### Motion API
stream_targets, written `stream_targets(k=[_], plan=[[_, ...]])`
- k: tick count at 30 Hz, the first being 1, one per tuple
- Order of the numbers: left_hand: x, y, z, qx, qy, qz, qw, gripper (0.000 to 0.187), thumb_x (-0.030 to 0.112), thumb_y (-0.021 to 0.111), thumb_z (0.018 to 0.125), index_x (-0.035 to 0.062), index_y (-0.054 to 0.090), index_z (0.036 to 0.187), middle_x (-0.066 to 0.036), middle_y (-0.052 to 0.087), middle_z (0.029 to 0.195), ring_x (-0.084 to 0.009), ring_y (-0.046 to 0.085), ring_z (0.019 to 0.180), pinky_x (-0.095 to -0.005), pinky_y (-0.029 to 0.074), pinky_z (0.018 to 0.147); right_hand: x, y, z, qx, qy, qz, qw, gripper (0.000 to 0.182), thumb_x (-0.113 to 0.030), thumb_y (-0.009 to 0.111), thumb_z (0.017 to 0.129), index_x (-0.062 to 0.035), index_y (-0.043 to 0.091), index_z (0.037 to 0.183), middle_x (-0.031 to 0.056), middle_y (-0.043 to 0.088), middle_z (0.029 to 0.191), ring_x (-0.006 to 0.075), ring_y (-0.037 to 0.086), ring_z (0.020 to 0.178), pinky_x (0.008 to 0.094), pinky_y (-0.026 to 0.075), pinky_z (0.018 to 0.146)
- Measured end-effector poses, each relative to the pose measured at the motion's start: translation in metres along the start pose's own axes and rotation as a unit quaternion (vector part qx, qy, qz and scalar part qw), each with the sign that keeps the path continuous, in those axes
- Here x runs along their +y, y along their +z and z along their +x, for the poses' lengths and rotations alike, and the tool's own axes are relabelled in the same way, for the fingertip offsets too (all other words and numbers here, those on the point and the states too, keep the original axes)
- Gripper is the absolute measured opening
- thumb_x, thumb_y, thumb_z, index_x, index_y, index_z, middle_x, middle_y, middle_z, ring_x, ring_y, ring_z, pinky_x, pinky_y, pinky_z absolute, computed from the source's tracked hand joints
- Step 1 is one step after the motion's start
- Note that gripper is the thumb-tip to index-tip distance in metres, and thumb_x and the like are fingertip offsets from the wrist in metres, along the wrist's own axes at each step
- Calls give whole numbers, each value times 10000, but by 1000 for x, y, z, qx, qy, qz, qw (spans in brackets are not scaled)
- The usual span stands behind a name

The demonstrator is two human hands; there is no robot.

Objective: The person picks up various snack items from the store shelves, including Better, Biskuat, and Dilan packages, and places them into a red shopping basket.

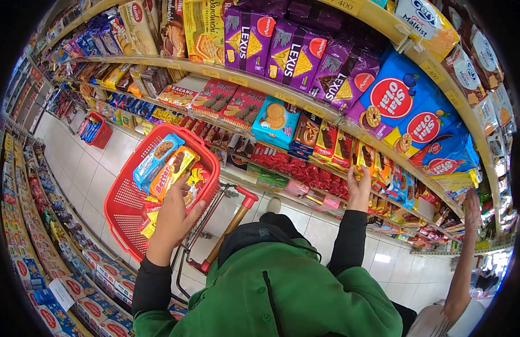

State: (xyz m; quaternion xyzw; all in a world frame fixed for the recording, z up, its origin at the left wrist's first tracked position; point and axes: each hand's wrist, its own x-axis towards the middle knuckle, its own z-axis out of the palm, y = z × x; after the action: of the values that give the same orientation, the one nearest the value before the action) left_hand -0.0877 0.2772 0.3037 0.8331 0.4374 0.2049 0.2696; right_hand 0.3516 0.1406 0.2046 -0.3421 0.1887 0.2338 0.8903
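My left hand (174, 210) is over the red basket (118, 185), its fingers at the orange Better pack (170, 173); whether it grips the pack is unclear. Beside that pack in the basket lie a light blue biscuit pack (157, 157) and several small yellow and red packs (150, 223). Reaching to the lower shelf, my right hand (358, 188) has its fingers raised at the orange and yellow packs (365, 156). Its fingertips overlap those packs, and contact cannot be made out. Red packs (343, 147) stand just left of it.
The red basket rests on a cart with a red and tan handle (232, 227). Purple Lexus packs (293, 53) and blue Slai O'lai packs (392, 92) fill the shelf above. Another person's arm (464, 253) reaches up at right. A smaller red basket (101, 135) stands on the floor.
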Motion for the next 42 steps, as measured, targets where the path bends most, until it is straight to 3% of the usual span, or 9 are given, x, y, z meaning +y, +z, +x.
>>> stream_targets(k=[11,26,29,32,35,36,39,40,42], plan=[[-1,-3,0,1,9,2,1000,547,277,565,746,-35,334,1133,-201,494,919,-299,498,868,-363,397,756,-5,6,19,6,29,-19,999,325,20,580,695,30,417,976,143,334,1045,238,377,937,343,487,752],[1,-7,-1,-2,-3,0,1000,536,300,550,760,-20,338,1134,-200,485,948,-289,500,887,-355,401,764,-3,14,13,6,17,-73,997,342,-16,598,706,2,421,998,172,324,1072,236,407,940,323,487,748],[3,-9,-2,0,-5,-1,1000,532,289,555,758,-21,340,1133,-195,482,949,-286,497,889,-352,400,765,-4,5,13,-41,31,-99,994,471,-81,625,700,-17,370,1091,183,313,1078,266,436,918,345,475,762],[4,-9,-2,6,0,-7,1000,529,275,562,754,-21,342,1132,-192,482,949,-283,495,893,-349,398,768,-11,10,-17,34,42,-85,995,629,-169,635,697,-53,270,1196,188,291,1100,301,451,911,364,469,763],[4,-10,-1,6,1,-15,1000,528,263,568,750,-21,341,1133,-189,484,949,-281,495,891,-346,397,770,-29,4,-25,70,-32,-127,989,732,-224,626,697,-91,170,1254,195,259,1130,321,444,930,371,468,758],[4,-10,-2,5,2,-17,1000,528,260,569,749,-20,341,1134,-188,484,949,-280,495,890,-346,397,770,-36,1,-21,87,-83,-165,979,610,-223,589,723,-73,252,1209,197,284,1121,317,464,905,372,479,724],[2,-7,-3,0,3,-17,1000,528,257,570,748,-18,341,1136,-185,484,948,-277,494,885,-344,397,768,-56,-20,10,42,-142,-188,971,514,-210,578,731,-43,323,1145,191,340,1080,312,485,876,359,490,693],[2,-7,-2,-2,4,-18,1000,529,256,571,748,-18,340,1136,-184,484,949,-276,493,884,-344,397,769,-60,-24,17,23,-143,-182,972,391,-164,558,752,-16,386,1070,181,386,1019,293,505,833,341,498,676],[3,-7,-2,-4,5,-19,1000,529,252,573,746,-17,339,1137,-183,483,951,-275,493,881,-343,397,769,-61,-27,26,35,-155,-186,970,350,-133,548,762,-3,397,1050,178,406,988,280,508,813,333,498,680]])
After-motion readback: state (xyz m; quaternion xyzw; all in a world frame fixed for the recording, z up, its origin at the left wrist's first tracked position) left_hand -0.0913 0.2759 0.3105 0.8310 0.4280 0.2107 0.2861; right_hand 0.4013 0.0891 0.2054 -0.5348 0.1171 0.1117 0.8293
